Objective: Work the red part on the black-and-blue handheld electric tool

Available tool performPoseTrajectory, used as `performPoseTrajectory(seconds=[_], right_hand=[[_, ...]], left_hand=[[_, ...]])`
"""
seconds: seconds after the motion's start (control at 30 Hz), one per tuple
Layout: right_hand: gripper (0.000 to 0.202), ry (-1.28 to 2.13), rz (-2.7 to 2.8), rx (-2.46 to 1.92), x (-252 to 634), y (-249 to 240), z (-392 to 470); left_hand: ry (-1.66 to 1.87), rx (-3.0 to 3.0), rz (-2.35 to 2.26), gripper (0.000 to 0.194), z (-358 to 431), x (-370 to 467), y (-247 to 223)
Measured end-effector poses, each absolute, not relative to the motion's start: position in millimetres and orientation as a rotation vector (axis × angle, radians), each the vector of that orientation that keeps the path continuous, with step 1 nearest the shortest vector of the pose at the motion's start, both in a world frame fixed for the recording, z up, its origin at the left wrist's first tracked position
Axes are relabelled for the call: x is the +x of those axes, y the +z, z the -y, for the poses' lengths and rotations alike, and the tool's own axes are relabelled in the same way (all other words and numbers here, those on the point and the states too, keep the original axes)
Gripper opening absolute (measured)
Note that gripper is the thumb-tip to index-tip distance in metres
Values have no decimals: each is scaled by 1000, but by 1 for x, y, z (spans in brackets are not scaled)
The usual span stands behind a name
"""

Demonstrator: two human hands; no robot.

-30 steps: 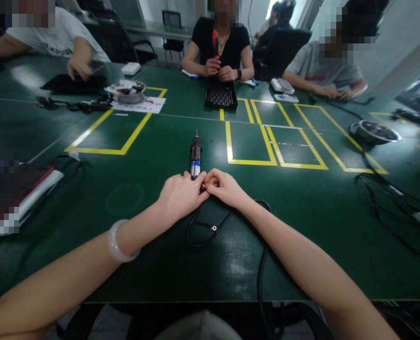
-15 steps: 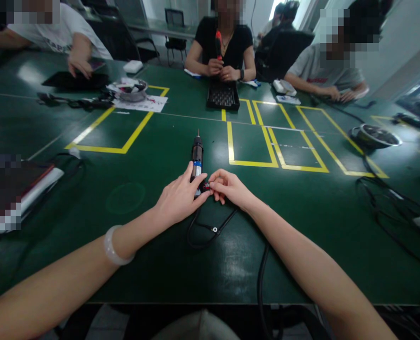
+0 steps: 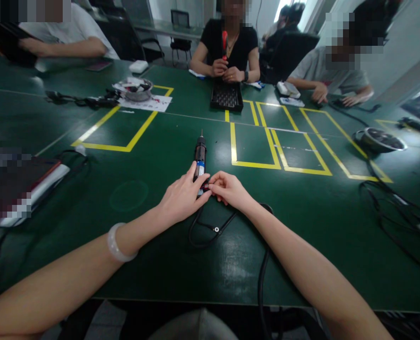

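A black electric screwdriver (image 3: pixel 200 152) with a blue and silver band lies on the green table, its thin bit pointing away from me. My left hand (image 3: pixel 181 193) is closed over its rear body, thumb and fingers around it. Against the screwdriver's back end, my right hand (image 3: pixel 229 190) pinches with thumb and forefinger at a small dark part with a bit of red; the fingertips mostly hide it. A black cable (image 3: pixel 192 241) with a small ring terminal (image 3: pixel 216 229) loops on the table just below both hands.
Yellow tape outlines (image 3: pixel 255 165) mark the table ahead. A metal bowl (image 3: pixel 139 92) of parts sits on paper at back left, another bowl (image 3: pixel 381 140) at right among cables. A black tray (image 3: pixel 227 101) stands before a co-worker holding a red screwdriver (image 3: pixel 224 45). Notebooks (image 3: pixel 29 189) lie left.
My hands hold almost the same pose on the electric screwdriver. The view has shifted slightly. At far left, a co-worker has lifted a dark flat object off the table.
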State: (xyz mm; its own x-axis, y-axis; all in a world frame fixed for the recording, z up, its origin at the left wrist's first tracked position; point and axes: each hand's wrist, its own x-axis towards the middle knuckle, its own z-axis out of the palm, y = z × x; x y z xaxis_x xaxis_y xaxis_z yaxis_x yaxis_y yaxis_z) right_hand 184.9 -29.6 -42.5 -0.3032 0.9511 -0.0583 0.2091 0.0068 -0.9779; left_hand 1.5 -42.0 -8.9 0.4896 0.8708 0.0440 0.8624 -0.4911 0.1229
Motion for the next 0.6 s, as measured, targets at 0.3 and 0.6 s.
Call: performPoseTrajectory(seconds=[0.3, 0.6], right_hand=[[17, 1356, 1513, -1195, 185, -49, 30], [23, 1357, 1587, -1103, 193, -45, 31]], left_hand=[[202, 2679, -1529, 50, 38, 0, -12], [249, 2622, -1584, 44, 34, -1, -10]])
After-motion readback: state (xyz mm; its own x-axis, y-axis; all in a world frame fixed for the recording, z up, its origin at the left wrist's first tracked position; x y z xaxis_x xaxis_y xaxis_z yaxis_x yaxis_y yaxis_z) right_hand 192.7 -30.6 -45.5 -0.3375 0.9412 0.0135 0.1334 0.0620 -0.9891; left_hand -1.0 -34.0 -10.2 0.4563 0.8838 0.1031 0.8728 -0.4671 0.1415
